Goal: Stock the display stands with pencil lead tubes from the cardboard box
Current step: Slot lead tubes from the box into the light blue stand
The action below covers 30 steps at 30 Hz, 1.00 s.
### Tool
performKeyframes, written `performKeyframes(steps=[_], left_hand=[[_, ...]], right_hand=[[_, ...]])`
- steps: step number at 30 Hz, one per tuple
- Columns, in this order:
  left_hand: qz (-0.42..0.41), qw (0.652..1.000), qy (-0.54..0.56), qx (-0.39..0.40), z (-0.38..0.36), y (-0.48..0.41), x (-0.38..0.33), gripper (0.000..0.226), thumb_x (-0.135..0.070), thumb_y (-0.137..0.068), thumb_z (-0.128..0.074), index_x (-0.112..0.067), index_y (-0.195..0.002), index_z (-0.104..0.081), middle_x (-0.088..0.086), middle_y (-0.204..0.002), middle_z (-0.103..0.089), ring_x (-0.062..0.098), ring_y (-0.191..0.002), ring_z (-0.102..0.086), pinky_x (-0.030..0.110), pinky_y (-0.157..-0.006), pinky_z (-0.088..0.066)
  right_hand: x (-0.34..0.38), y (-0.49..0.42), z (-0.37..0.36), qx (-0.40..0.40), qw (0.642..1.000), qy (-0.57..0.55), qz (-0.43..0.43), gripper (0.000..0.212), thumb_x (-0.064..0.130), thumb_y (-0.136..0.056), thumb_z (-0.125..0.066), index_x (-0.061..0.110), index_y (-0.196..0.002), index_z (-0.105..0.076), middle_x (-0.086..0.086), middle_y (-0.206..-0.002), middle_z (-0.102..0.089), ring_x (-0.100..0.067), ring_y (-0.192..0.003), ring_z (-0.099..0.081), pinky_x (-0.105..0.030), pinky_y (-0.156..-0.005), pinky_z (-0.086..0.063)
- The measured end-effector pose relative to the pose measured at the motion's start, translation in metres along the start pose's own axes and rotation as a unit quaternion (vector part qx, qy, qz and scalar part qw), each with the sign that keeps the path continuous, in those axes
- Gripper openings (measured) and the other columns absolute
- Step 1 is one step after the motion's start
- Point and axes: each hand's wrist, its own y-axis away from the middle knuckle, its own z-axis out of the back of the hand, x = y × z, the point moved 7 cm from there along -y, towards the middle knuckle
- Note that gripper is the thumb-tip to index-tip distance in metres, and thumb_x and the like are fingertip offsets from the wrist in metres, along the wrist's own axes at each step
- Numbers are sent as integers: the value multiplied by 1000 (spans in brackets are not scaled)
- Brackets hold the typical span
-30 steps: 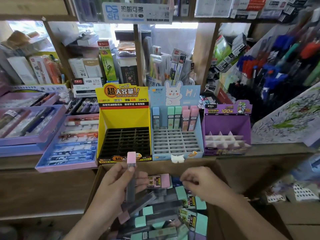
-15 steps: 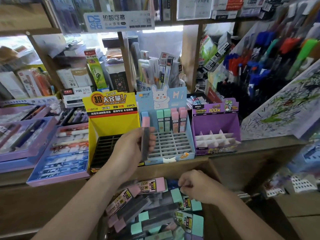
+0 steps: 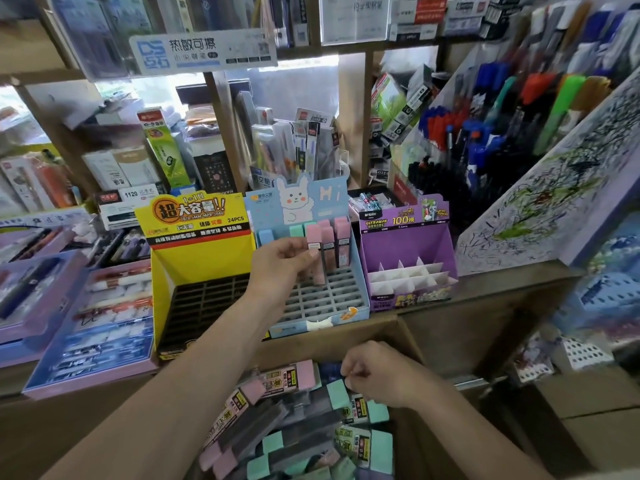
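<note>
Stocking is seen under way at a stationery desk [image 3: 502,292], where three display stands are lined up. At far left, the yellow stand [image 3: 197,258] is shown with its black grid unfilled. Just beside it, the left hand [image 3: 282,263] is raised over the blue rabbit stand [image 3: 266,209]. Its fingers [image 3: 298,251] are closed narrowly round a pink-capped lead tube [image 3: 318,271]. The tube is held near upright, cap uppermost, with its lower end just above the grid and close to the back row [image 3: 343,237] of tubes already stood there.

The step is judged to be the seating of this tube in an open cell next to that row. It is best done with the tube kept vertical and lined up over one cell before being lowered, so that dividers are not caught and neighbours are not knocked. The grip should be eased only once the base is felt to bottom out.

Lower right, the right hand [image 3: 377,372] is reached into the cardboard box [image 3: 405,344], fingers curled at a teal-capped tube [image 3: 337,393] among the loose stock; whether it is pinched cannot be told. At right, the purple stand [image 3: 408,251] is seen with white dividers and no tubes.
</note>
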Motion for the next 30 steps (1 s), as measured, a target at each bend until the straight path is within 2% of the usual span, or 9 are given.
performKeyframes(steps=[2,10,13,18,23,28,30], left_hand=[[6,1000,-1,-8,-1,-5,3,17,2,-90,-74,-14,-83,-75,-4,-66,-74,14,-64,-67,22,-63,-58],[-31,999,-38,-21,-13,-18,3,24,1,-87,-78,-21,-81,-71,-8,-64,-72,3,-63,-70,18,-68,-60],[-54,996,-68,-34,-15,-19,2,24,-2,-86,-79,-23,-79,-70,-10,-65,-69,-1,-61,-68,23,-73,-62],[-84,986,-134,-44,-15,-19,0,23,-11,-83,-84,-28,-84,-68,-9,-73,-72,8,-73,-71,22,-71,-60],[-89,981,-165,-41,-20,-16,4,21,-11,-83,-84,-22,-81,-66,-2,-75,-67,13,-73,-64,40,-78,-63],[-86,982,-157,-59,-26,-12,9,21,-17,-82,-86,-26,-79,-67,-6,-73,-70,5,-69,-67,34,-74,-64],[-80,984,-147,-59,-29,-12,10,21,-16,-82,-86,-26,-79,-67,-5,-74,-70,11,-74,-70,34,-76,-64]], right_hand=[[0,0,0,0,1000,-2,1,17,21,-100,-63,20,-114,-72,11,-86,-69,-1,-81,-66,-20,-75,-55],[-3,0,0,-4,1000,-16,-1,14,23,-99,-64,25,-110,-72,12,-83,-70,1,-77,-67,-17,-69,-52],[-4,0,-1,-6,1000,-19,-1,13,24,-99,-64,27,-110,-72,14,-81,-68,2,-75,-66,-15,-66,-49],[-3,1,-1,-1,1000,-24,-2,14,24,-99,-64,25,-111,-72,13,-84,-69,-1,-78,-67,-18,-68,-52],[-3,0,-1,0,1000,-26,-5,14,25,-99,-64,26,-111,-72,15,-84,-69,0,-79,-67,-19,-70,-53],[-4,1,-1,3,1000,-24,-7,14,26,-99,-64,28,-110,-71,16,-85,-68,1,-79,-67,-19,-69,-52],[-3,1,-1,4,1000,-23,-8,14,26,-99,-64,29,-111,-71,16,-86,-67,1,-80,-66,-19,-70,-52]])
